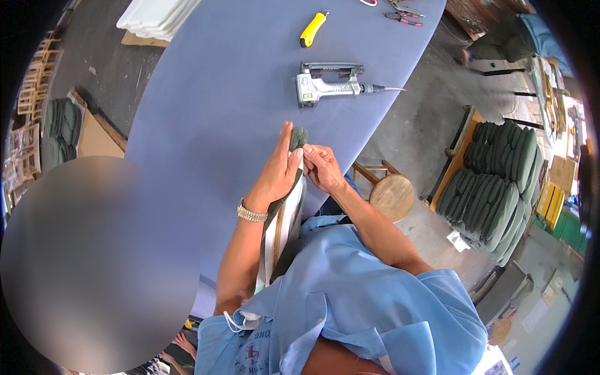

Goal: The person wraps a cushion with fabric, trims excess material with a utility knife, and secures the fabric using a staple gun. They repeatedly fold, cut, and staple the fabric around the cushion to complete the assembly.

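A long, narrow padded piece in dark green fabric [299,136] stands on edge against my body, with white strips [287,215] and a brown, wood-like band [278,240] along the side facing me. My left hand [277,172] holds its far end, fingers stretched along the left side and thumb on the near face. Opposite it, my right hand [322,167] pinches the fabric edge at the same end between thumb and fingertips. Beyond both hands a silver staple gun [322,86] with an air hose fitting lies on the blue-grey tabletop [206,106].
A yellow utility knife [314,29] and red-handled pliers [405,19] lie farther off. Right of the table are a round wooden stool [391,197] and stacked green cushions [490,181]. White sheets [156,19] are piled at far left. Another person's hand [184,342] shows at lower left.
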The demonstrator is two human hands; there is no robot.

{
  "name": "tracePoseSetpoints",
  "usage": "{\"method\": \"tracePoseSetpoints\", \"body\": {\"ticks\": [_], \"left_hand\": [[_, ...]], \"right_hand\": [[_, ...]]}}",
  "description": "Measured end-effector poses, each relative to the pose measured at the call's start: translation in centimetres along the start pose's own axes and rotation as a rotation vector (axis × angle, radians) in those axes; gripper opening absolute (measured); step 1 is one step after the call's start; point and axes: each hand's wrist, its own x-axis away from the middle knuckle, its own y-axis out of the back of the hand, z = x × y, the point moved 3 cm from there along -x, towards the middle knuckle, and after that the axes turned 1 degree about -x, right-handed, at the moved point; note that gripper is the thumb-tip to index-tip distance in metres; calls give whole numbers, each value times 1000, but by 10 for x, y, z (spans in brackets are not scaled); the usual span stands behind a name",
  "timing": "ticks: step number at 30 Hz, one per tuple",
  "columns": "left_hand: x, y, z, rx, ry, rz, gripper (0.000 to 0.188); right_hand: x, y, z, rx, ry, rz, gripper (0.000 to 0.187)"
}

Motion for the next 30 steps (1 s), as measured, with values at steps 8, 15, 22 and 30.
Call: {"method": "tracePoseSetpoints", "body": {"ticks": [8,15,22,30], "left_hand": [[10,-15,-18,-230,24,-97,69],[8,-14,-21,-159,146,-114,67],[-2,-7,-22,-229,93,-157,65],[7,-20,-33,-480,175,-278,62]], "right_hand": [[-6,20,18,43,-171,183,44],[-10,23,26,222,-147,266,45],[-10,34,15,27,-211,255,42],[-66,71,105,915,218,-54,36]]}}
